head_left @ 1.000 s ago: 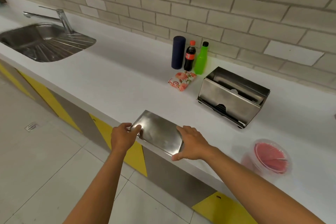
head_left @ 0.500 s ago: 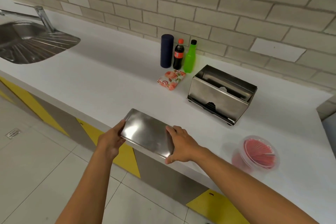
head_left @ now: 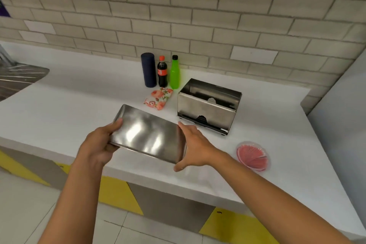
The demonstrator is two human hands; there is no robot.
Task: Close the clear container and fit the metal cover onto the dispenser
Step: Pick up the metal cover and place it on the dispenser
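Both hands grasp one metal cover (head_left: 147, 133), a flat, rounded-corner rectangle of brushed steel with bright smears of reflection. The left hand (head_left: 99, 142) clamps its left short end, fingers curled over the rim; the right hand (head_left: 195, 144) presses the right short end, thumb below the near corner. The cover is held above the front part of the white counter (head_left: 69, 109), tilted, apart from the dispenser.

One dispenser (head_left: 208, 105), a boxy stainless-steel shell with its top open and a notch in its front lower edge, stands just behind and to the right of the cover. One clear container (head_left: 252, 156), round and shallow, with pink-red contents showing through its lid, sits near the right hand on the counter.

Against the brick-tiled wall stand three upright things in a row: one dark blue cylinder (head_left: 148, 69), one cola bottle (head_left: 162, 72) with a red cap, one green bottle (head_left: 175, 73) with a black cap. One soft floral packet (head_left: 158, 98) lies before them. A ribbed steel drainboard (head_left: 19, 77) shows at far left.
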